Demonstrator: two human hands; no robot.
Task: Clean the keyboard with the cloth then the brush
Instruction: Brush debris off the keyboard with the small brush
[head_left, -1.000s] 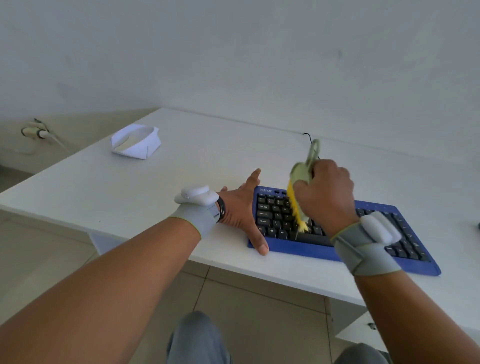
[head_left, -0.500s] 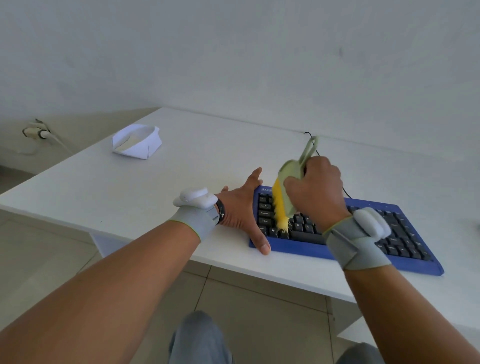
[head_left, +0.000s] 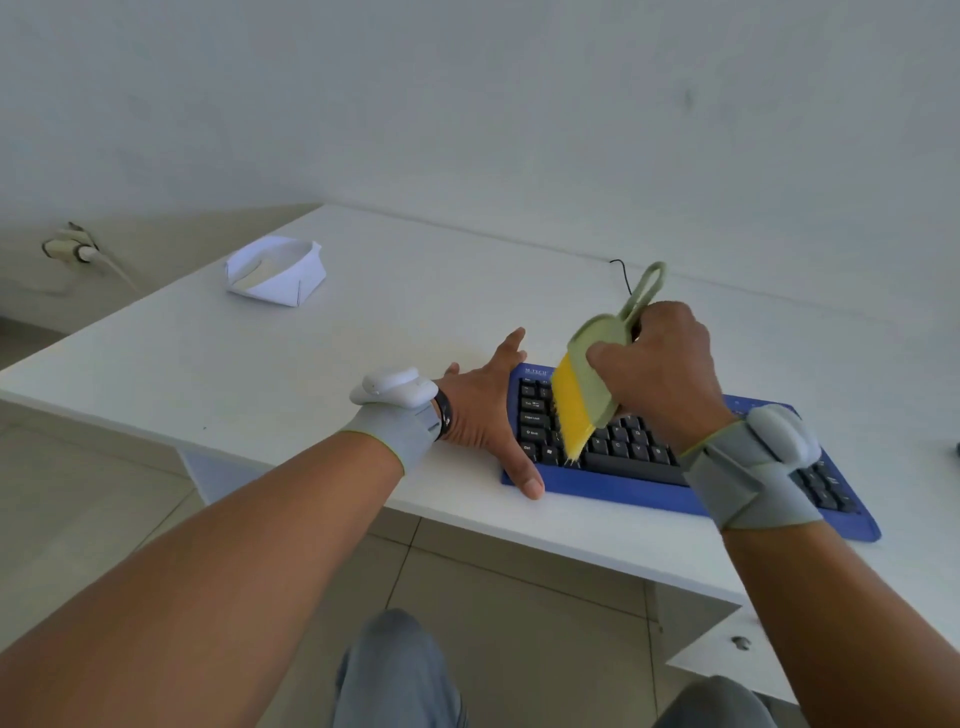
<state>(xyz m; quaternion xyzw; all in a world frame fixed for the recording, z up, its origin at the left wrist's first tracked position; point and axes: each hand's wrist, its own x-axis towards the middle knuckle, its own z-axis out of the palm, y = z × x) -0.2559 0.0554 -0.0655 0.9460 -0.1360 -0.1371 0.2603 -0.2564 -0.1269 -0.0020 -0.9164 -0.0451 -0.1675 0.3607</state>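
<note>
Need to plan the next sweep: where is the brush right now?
In the head view the brush is right of centre, gripped by the right hand, its yellow bristles on the left keys of the keyboard, beside the left hand.

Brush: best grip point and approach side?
Take the brush by its green handle where it narrows into the loop, coming from the right, as the right hand does. That leaves the yellow bristles free to angle down onto the keyboard; the left hand steadies its end.
</note>
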